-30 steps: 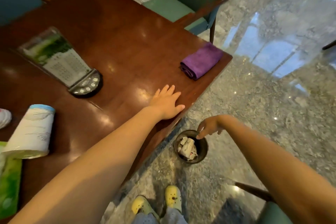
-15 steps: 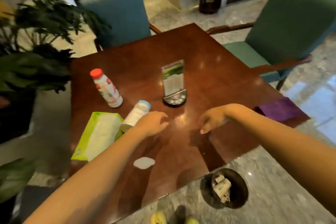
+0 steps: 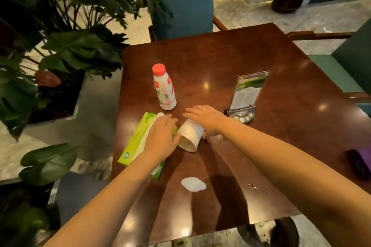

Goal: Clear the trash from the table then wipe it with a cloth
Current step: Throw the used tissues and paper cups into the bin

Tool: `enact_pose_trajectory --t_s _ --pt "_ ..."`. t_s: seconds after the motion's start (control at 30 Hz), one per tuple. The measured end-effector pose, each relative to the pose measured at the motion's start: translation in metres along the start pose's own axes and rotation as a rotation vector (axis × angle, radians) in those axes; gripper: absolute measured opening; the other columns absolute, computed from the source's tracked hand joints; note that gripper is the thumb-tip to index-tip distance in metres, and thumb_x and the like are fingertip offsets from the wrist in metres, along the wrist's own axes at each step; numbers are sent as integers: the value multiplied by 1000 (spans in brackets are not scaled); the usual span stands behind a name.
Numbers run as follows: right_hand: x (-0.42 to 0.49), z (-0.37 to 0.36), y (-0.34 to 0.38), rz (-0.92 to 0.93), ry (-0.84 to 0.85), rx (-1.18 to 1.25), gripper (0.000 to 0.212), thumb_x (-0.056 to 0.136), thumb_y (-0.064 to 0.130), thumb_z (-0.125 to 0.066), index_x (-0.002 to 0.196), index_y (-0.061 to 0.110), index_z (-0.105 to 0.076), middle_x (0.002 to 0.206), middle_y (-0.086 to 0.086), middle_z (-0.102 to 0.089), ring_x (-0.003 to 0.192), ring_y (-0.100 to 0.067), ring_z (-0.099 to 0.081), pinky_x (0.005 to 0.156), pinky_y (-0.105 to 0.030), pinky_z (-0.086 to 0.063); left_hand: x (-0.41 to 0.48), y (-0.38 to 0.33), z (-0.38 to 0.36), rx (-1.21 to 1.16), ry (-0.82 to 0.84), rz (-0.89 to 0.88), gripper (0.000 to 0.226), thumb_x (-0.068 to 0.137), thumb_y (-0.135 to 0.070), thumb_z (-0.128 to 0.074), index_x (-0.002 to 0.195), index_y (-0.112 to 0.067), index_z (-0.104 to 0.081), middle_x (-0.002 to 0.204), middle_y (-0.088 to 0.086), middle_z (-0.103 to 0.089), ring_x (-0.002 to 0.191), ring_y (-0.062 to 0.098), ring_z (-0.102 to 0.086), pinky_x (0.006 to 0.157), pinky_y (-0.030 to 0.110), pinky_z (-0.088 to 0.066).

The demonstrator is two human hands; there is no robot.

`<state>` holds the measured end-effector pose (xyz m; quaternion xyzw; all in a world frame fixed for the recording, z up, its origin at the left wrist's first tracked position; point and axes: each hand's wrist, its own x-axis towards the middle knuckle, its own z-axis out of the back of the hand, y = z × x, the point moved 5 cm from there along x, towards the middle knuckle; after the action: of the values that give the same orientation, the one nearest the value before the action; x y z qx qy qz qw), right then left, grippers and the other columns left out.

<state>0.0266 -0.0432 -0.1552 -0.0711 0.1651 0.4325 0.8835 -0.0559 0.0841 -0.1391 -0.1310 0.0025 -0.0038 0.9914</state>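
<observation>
A white paper cup (image 3: 189, 136) lies on its side on the brown table (image 3: 230, 56), its open end towards me. My right hand (image 3: 207, 119) covers the cup's far end, palm down, thumb against its near side, fingers stretched towards the bottle. My left hand (image 3: 161, 136) rests on a green tissue pack (image 3: 133, 146), fingers apart, its thumb side touching the cup. A white-and-pink bottle with a red cap (image 3: 164, 89) stands just beyond both hands. A small white patch (image 3: 193, 184) lies near the front edge. The purple cloth (image 3: 361, 161) shows at the right edge.
A clear menu stand (image 3: 248, 94) stands to the right of my right hand. Water drops (image 3: 259, 187) dot the table's front right. A dark bin (image 3: 283, 230) sits on the floor below the front edge. Chairs (image 3: 180, 2) and large plants (image 3: 66, 50) surround the table.
My view swung from the bin and floor up to the table's left side. Both hands moved left from the table edge and bin onto the cup and tissue pack.
</observation>
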Motion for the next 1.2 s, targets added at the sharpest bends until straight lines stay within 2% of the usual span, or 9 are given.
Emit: enact_pose_trajectory --t_s 0.1,0.33,0.57,0.67,0.8,0.87,0.93,1.0,1.2 --pt "17 -3 7 58 50 -83 82 80 29 -67 147 26 -19 156 1 -20 144 -24 -17 116 -44 -19 -6 18 4 104 -55 1 60 86 -38 -54 140 -17 -36 151 9 -31 140 26 -25 112 39 -20" --pt "28 -8 3 131 51 -62 73 74 29 -70 138 29 -33 144 1 -38 134 -23 -34 113 -40 -25 -13 49 -28 197 217 12 76 90 -51 -41 148 -26 1 159 4 9 146 24 10 116 46 3" --pt "5 14 -10 53 45 133 78 64 31 -78 132 23 -40 129 -4 -49 118 -26 -48 97 -37 -41 -11 51 -29 213 280 17 74 92 -55 -32 148 -24 5 158 6 12 145 25 13 116 47 6" --pt "-21 31 -18 -14 17 196 78 65 35 -78 131 21 -39 125 -4 -46 118 -24 -44 96 -41 -43 -1 33 -14 91 267 66 67 93 -55 -27 148 -23 -6 159 7 1 146 24 7 115 46 9" --pt "-69 48 -31 -94 -78 280 76 68 41 -74 132 21 -38 118 -4 -45 112 -23 -45 88 -35 -43 17 -19 16 -658 197 45 58 91 -51 -38 145 -32 -23 149 -11 -29 138 6 -25 107 19 -20" --pt "-96 52 -39 -147 -137 334 76 68 44 -74 131 19 -40 115 -5 -47 107 -23 -48 82 -33 -41 22 -54 21 -869 281 -26 71 83 -51 -54 144 -39 -19 146 -16 -29 136 8 -32 105 18 -29" --pt "-124 52 -50 -217 -191 388 76 67 47 -76 129 19 -42 112 -4 -48 102 -22 -52 79 -32 -42 29 -86 22 -867 318 -107 88 74 -46 -70 143 -41 -16 151 -8 -26 135 16 -36 109 38 -36" --pt "-154 48 -60 -289 -238 452 75 66 47 -77 128 21 -43 109 -1 -47 100 -20 -51 78 -29 -44 38 -113 20 -866 307 -178 88 71 -36 -77 139 -41 -21 149 -2 -28 131 20 -39 106 45 -41" --pt "-252 7 -84 -489 -282 648 75 68 39 -79 131 22 -42 118 0 -47 104 -9 -45 88 -26 -44 42 -208 -11 -887 422 -425 75 68 -26 -81 124 -40 -33 128 -6 -42 109 14 -52 78 11 -47"
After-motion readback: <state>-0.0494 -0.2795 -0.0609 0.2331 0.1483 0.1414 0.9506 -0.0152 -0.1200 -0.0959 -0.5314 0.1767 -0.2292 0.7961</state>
